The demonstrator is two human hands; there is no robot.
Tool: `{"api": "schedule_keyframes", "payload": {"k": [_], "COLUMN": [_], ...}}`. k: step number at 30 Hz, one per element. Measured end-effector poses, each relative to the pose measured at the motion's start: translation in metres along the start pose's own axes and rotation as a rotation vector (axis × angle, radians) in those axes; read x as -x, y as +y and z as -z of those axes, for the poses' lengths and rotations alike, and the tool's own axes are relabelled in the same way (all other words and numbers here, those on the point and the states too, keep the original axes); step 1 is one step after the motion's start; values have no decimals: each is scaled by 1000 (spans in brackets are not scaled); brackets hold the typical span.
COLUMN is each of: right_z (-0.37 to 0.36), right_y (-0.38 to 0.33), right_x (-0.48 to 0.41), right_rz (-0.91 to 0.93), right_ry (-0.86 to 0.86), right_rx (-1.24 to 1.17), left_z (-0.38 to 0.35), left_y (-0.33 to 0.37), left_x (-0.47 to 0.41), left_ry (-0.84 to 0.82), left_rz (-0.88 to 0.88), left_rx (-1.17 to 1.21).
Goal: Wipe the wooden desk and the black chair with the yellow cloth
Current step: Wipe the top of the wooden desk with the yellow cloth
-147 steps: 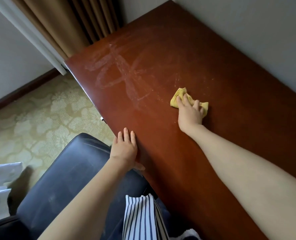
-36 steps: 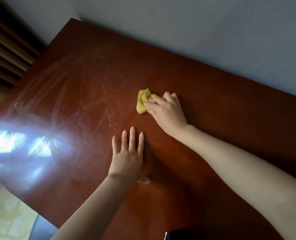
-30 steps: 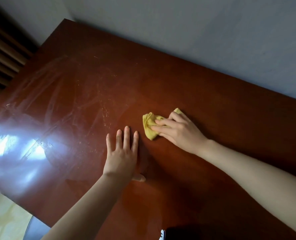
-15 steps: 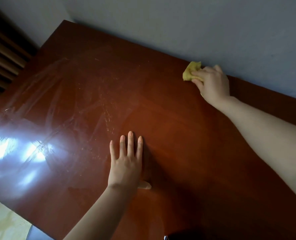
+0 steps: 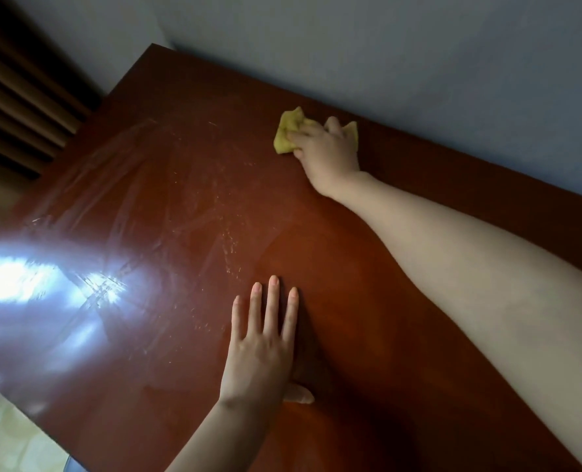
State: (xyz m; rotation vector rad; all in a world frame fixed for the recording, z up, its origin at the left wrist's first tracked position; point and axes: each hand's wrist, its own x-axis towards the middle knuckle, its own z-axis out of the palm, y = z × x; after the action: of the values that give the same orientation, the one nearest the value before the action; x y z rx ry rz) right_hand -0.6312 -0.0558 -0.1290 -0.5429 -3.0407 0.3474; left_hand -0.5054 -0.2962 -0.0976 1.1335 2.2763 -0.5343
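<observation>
While the right hand point(image 5: 327, 155) presses a bunched yellow cloth point(image 5: 287, 134) onto the wooden desk point(image 5: 419, 185), close to the desk's back edge where it meets a grey wall point(image 5: 385, 63), the left hand point(image 5: 258, 349) lies flat nearer the desk's front edge. Its fingers are straight and close together, holding nothing. The right hand's fingers curl over the cloth and grip it. Most of the cloth bulges out past the fingertips toward the desk's left end, and a small corner shows on the hand's other side. Pale streaks and smears point(image 5: 214, 206) cover the desk's left half, from just left of the cloth down toward the front edge. A bright glare point(image 5: 27, 284) sits near the desk's front left corner. The desk's right half looks darker and cleaner. The unwiped part seems to lie left of the cloth and toward the front, so the coming stroke probably sweeps that way, made by the right hand. The black chair is not plainly in view.
</observation>
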Motion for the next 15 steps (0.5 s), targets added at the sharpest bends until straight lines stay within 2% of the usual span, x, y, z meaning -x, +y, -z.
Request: {"api": "schedule_keyframes", "payload": {"k": [4, 8, 10, 15], "right_z": [-5, -16, -19, -11], "right_y": [-12, -23, -30, -53], "right_x": [38, 88, 109, 159], "right_rz": [147, 204, 189, 125], "right_ry": [-37, -41, -19, -127], "right_rx": [-50, -120, -154, -176], "left_z": [3, 5, 6, 11], "left_y": [2, 1, 0, 8], "left_x": [1, 2, 3, 12], "left_ry": [-2, -7, -7, -7], "left_rz": [9, 28, 37, 74], "left_rx": [-35, -61, -80, -83]}}
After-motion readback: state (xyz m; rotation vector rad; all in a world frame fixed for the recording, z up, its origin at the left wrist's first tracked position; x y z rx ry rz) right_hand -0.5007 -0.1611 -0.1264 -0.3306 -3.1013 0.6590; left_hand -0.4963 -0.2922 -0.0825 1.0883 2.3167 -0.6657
